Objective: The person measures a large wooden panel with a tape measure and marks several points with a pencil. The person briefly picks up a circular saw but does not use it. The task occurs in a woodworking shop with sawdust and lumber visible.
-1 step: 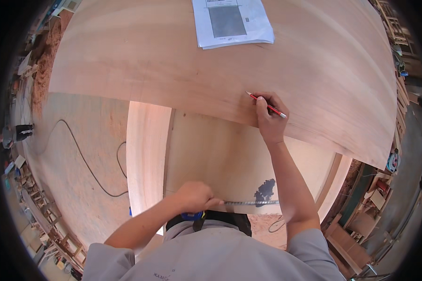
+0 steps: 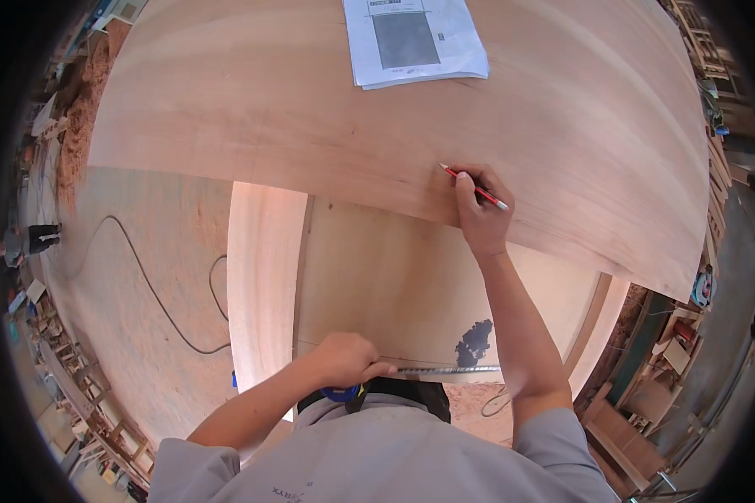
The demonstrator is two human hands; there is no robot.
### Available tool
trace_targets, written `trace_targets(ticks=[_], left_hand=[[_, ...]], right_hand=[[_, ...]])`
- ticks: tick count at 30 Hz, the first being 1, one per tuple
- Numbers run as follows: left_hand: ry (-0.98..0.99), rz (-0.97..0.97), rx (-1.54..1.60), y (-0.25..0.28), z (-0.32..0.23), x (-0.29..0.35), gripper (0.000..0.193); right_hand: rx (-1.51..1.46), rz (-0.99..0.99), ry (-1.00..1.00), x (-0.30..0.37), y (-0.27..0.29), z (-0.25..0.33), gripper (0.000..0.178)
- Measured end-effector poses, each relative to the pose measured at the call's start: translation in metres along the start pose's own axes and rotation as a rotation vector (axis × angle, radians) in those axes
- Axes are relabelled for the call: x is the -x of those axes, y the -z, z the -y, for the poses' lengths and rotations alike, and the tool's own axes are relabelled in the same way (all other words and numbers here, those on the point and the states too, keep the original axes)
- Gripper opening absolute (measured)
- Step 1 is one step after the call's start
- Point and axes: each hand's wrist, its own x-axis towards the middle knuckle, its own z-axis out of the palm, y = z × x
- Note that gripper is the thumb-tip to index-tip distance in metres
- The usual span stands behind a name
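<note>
My right hand (image 2: pixel 483 220) is closed round a red pencil (image 2: pixel 493 199) with a pale end. The pencil's point meets or nearly meets the large wooden board (image 2: pixel 252 101), near its close edge; a small gap cannot be ruled out. Close to my waist, my left hand (image 2: pixel 344 359) is closed on a tape measure (image 2: pixel 341 392) with a blue and yellow case, partly hidden under the hand. Its blade (image 2: pixel 436 370) runs out to the right and passes behind my right forearm, where its end is hidden.
Printed papers (image 2: pixel 419 42) lie on the board's far part. Below it sits a pale panel (image 2: pixel 377 277) with a dark patch (image 2: pixel 475 342), between two wooden side pieces (image 2: pixel 260 277). A black cable (image 2: pixel 147 272) curls at the left. Stacked timber (image 2: pixel 621 436) stands at the right.
My left hand has shifted slightly to the right, and the tape's blade sits a little lower and at a different tilt. My right hand and the pencil are nearly still.
</note>
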Motion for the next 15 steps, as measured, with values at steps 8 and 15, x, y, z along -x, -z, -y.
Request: trace_targets(ticks=[8,15], left_hand=[[0.086,0.002,0.033,-0.026,0.023,0.045,0.066],[0.078,-0.063,0.053,-0.047,0.032,0.069,0.064]], right_hand=[[0.036,0.048,-0.081,0.010,0.007,-0.001,0.013],[-0.123,-0.016,-0.101,0.022,0.016,0.023,0.016]])
